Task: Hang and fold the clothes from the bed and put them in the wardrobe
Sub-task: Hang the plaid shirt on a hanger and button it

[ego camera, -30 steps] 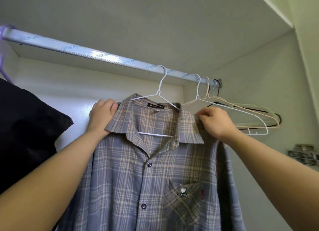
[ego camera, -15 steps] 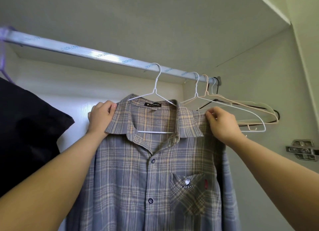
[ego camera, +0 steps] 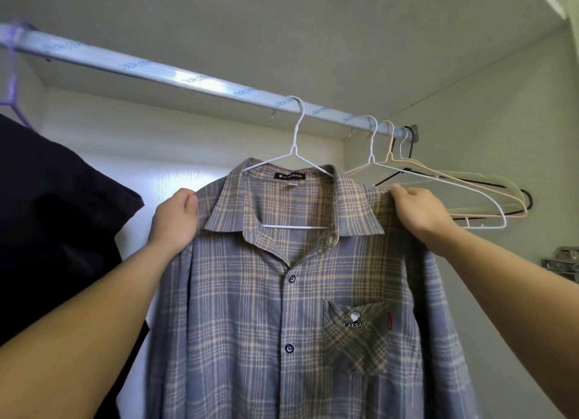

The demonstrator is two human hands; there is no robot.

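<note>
1. The plaid shirt hangs on a white wire hanger, which is hooked over the wardrobe rail right of the rail's middle. The shirt faces the camera with its collar spread.
2. The left hand grips the shirt's left-side shoulder edge, its fingers curled round the cloth. The right hand pinches the opposite shoulder edge between thumb and fingers.
3. To the left, a dark garment hangs near the shirt's sleeve, with a strip of lit back wall between them. The rail above that strip is bare.
4. To the right, a cluster of empty hangers sits just beside the right hand, crowded against the side wall at the rail's end. A metal hinge sits lower, at the frame's right edge.
5. The wardrobe ceiling lies close above the rail.
6. Counts: one plaid shirt, with two buttons and one chest pocket in view. One dark garment hangs on one purple hanger. The empty hangers appear to be four: white, peach, pale and black, though they overlap.
</note>
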